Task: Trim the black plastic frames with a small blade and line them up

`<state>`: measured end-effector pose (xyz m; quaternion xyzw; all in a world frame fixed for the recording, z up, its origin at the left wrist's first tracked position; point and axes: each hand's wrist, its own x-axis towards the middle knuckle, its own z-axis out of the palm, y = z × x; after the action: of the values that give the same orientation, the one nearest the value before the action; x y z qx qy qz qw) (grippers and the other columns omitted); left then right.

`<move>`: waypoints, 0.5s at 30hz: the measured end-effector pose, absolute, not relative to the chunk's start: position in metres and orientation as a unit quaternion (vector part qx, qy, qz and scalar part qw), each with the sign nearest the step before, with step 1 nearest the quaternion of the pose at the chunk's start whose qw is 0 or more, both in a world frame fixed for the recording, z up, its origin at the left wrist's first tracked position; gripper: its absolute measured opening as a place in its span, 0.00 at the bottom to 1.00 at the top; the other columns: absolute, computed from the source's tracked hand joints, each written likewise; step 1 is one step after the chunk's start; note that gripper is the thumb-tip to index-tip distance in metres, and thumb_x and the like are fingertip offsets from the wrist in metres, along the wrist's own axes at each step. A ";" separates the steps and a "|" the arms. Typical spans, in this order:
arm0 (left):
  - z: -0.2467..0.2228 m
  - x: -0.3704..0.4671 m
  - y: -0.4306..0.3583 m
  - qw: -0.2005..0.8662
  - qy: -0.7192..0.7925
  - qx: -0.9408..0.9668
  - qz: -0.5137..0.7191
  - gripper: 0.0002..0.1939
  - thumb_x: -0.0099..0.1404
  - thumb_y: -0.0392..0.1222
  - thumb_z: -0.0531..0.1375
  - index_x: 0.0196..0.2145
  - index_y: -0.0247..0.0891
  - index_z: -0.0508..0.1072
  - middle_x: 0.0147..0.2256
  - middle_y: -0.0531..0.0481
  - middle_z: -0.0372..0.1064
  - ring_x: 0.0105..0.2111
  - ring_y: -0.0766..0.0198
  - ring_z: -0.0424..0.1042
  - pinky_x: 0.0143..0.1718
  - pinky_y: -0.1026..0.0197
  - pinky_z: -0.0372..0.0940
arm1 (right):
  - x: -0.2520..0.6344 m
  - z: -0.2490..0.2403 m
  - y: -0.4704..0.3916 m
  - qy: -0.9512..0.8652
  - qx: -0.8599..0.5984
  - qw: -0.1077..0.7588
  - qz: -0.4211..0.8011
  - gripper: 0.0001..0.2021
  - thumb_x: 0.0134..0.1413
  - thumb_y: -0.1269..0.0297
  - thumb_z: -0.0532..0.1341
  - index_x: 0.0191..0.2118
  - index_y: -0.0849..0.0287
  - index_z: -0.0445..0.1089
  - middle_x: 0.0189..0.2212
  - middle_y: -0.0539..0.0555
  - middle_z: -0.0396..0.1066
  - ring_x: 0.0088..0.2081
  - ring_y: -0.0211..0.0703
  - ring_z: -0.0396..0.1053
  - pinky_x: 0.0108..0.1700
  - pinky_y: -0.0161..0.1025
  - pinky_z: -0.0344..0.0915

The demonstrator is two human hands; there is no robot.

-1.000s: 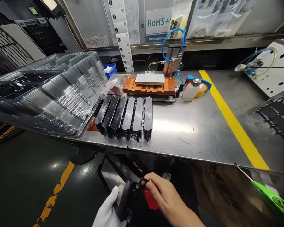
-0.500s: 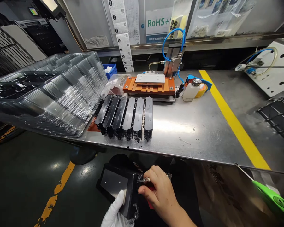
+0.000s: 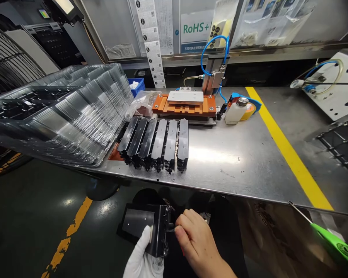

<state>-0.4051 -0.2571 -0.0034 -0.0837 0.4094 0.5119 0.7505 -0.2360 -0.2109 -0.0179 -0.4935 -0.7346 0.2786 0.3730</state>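
Note:
My left hand [image 3: 142,253], in a white glove, holds a black plastic housing [image 3: 137,220] below the table's front edge. Its thumb presses on the flat, shiny face. At the housing's right end, my bare right hand [image 3: 195,239] has its fingers closed round a thin blade-like tool [image 3: 170,230]. The tool's dark tip is at the knobbed edge; most of it is hidden in the hand, with a little red showing below. On the table ahead stands a row of several similar black plastic parts [image 3: 160,141].
Stacked clear plastic trays [image 3: 101,112] fill the table's left. Behind the row sits an orange press fixture [image 3: 184,105] with blue air hoses, beside a white bottle [image 3: 237,112] and tape dispenser [image 3: 253,106]. A green-handled tool [image 3: 335,241] hangs at the front right edge.
The housing has turned slightly and its right end has risen. My right hand has shifted slightly downward along that end, with the tool's tip now lower.

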 end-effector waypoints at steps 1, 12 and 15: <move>-0.006 -0.408 -0.258 0.748 0.413 -0.082 0.513 0.14 0.69 0.31 0.56 0.42 0.41 0.81 0.43 0.50 0.81 0.52 0.59 0.75 0.55 0.62 0.68 | -0.236 -0.018 -0.213 -0.735 -0.494 0.370 0.282 0.27 0.74 0.49 0.39 0.27 0.56 0.61 0.24 0.48 0.64 0.27 0.39 0.63 0.31 0.37 0.59; -0.003 -0.413 -0.249 0.731 0.450 -0.064 0.509 0.09 0.65 0.37 0.63 0.42 0.42 0.82 0.46 0.49 0.81 0.56 0.54 0.72 0.52 0.64 0.70 | -0.245 -0.036 -0.220 -0.691 -0.543 0.430 0.208 0.12 0.70 0.52 0.55 0.40 0.52 0.69 0.32 0.51 0.68 0.34 0.45 0.66 0.40 0.44 0.61; -0.006 -0.420 -0.247 0.742 0.446 -0.052 0.498 0.13 0.64 0.36 0.64 0.46 0.43 0.81 0.46 0.49 0.80 0.56 0.53 0.72 0.53 0.64 0.69 | -0.246 -0.037 -0.217 -0.624 -0.574 0.508 0.153 0.13 0.68 0.50 0.56 0.39 0.52 0.70 0.33 0.52 0.67 0.36 0.47 0.67 0.40 0.44 0.63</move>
<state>-0.4204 -0.2472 -0.0062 -0.0523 0.4461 0.4980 0.7418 -0.2458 -0.2166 -0.0375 -0.5737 -0.6240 0.1530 0.5080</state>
